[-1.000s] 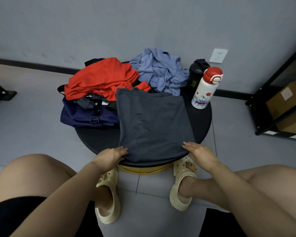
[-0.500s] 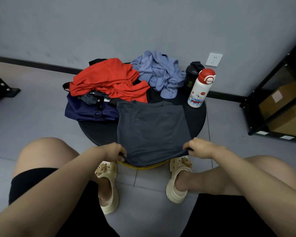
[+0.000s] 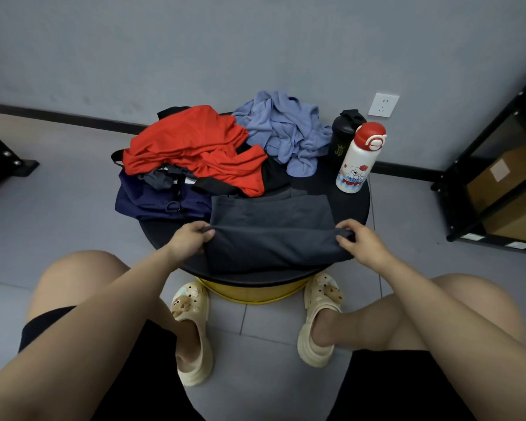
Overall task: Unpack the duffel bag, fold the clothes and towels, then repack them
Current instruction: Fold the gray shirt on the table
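Observation:
A dark grey garment [image 3: 271, 229] lies on the round black table [image 3: 357, 208], its near part doubled over toward the far edge. My left hand [image 3: 192, 240] pinches the left end of that fold and my right hand [image 3: 357, 241] pinches the right end. Behind it lie a crumpled red garment [image 3: 192, 147] and a crumpled blue-lilac towel [image 3: 286, 132]. The navy duffel bag [image 3: 152, 202] sits at the table's left, partly under the red garment.
A white bottle with a red cap [image 3: 359, 159] and a black shaker bottle [image 3: 343, 132] stand at the table's right rear. A black shelf with cardboard boxes [image 3: 504, 177] is on the right. My knees and feet flank the table's yellow base [image 3: 255, 294].
Both hands gripped the grey garment's near edge, lifted it and carried it away from me, folding the near part over the rest. The camera view shifted slightly.

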### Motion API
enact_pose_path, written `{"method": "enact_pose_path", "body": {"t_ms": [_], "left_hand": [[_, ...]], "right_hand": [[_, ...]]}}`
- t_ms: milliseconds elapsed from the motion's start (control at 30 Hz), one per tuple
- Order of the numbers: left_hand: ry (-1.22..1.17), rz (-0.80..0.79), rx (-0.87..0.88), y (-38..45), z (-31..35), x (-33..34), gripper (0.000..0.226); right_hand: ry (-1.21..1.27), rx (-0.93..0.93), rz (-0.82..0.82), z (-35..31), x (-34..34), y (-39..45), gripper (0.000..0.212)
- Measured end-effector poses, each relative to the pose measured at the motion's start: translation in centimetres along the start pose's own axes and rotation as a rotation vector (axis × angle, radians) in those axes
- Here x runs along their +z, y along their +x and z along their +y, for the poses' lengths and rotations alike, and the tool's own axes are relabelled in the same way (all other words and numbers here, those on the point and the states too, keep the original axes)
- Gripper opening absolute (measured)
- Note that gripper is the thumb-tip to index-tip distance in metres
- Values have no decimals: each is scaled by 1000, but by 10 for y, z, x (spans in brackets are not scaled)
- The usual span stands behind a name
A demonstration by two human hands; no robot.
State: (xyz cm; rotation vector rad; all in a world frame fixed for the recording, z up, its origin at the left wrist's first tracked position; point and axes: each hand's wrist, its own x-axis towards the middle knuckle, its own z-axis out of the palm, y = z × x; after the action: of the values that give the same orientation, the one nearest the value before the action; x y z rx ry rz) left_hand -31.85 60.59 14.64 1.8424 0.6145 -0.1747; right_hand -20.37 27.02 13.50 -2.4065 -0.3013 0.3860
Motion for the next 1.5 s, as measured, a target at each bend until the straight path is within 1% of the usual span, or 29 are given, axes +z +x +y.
{"method": "enact_pose_path", "body": {"t_ms": [67, 167, 267, 400, 533, 667, 833, 967, 1033, 1067, 1100, 1133, 1167, 1200, 1233, 1267, 1300, 1333, 1367, 1433, 1467, 1500], "left_hand": [[-30, 101, 6, 8, 0, 3, 10], [53, 240, 15, 23, -5, 6, 18], [96, 287, 41, 37, -8, 8, 18], [148, 354, 132, 53, -4, 14, 22], [207, 439, 209, 72, 6, 18, 22], [308, 458, 215, 95, 19, 19, 24], [507, 461, 149, 117, 21, 28, 27], [591, 550, 149, 122, 14, 40, 25], [594, 641, 151, 119, 10, 44, 27], [612, 679, 191, 117, 7, 47, 29], [663, 686, 286, 115, 3, 51, 29], [732, 675, 420, 114, -2, 56, 28], [799, 624, 549, 114, -10, 64, 26], [850, 539, 637, 113, -16, 71, 25], [888, 423, 650, 113, -20, 79, 31], [923, 291, 593, 112, -23, 85, 41], [967, 188, 502, 109, -24, 88, 52], [1014, 111, 413, 108, -28, 90, 60], [1032, 61, 359, 107, -33, 89, 66], [991, 14, 324, 102, -41, 88, 66], [980, -2, 321, 98, -44, 89, 66], [975, -10, 319, 92, -46, 91, 70]], "right_hand": [[86, 13, 14, -4, 0, 11, 28], [144, 54, -27, -7, 3, 26, 29], [141, 86, 58, -11, 11, 41, 21], [74, 141, 201, -18, 17, 59, 24], [62, 144, 292, -19, 26, 80, 25], [54, 118, 331, -17, 29, 104, 23], [-54, 96, 342, -12, 33, 138, 24], [-187, 91, 298, -5, 41, 154, 27], [-283, 70, 312, -3, 45, 153, 30], [-355, 24, 343, -2, 49, 150, 32], [-415, -55, 372, -3, 54, 145, 32], [-449, -154, 391, -4, 61, 139, 31], [-468, -255, 389, -7, 67, 133, 31], [-487, -338, 345, -9, 74, 128, 36], [-498, -373, 223, -13, 81, 122, 44], [-497, -370, 101, -15, 88, 117, 50], [-499, -330, -26, -15, 93, 112, 52], [-524, -286, -105, -12, 97, 110, 52], [-564, -256, -142, -8, 99, 107, 52], [-612, -238, -166, -5, 100, 100, 55], [-623, -237, -174, -3, 99, 95, 58], [-631, -234, -183, -3, 98, 90, 66]]}}
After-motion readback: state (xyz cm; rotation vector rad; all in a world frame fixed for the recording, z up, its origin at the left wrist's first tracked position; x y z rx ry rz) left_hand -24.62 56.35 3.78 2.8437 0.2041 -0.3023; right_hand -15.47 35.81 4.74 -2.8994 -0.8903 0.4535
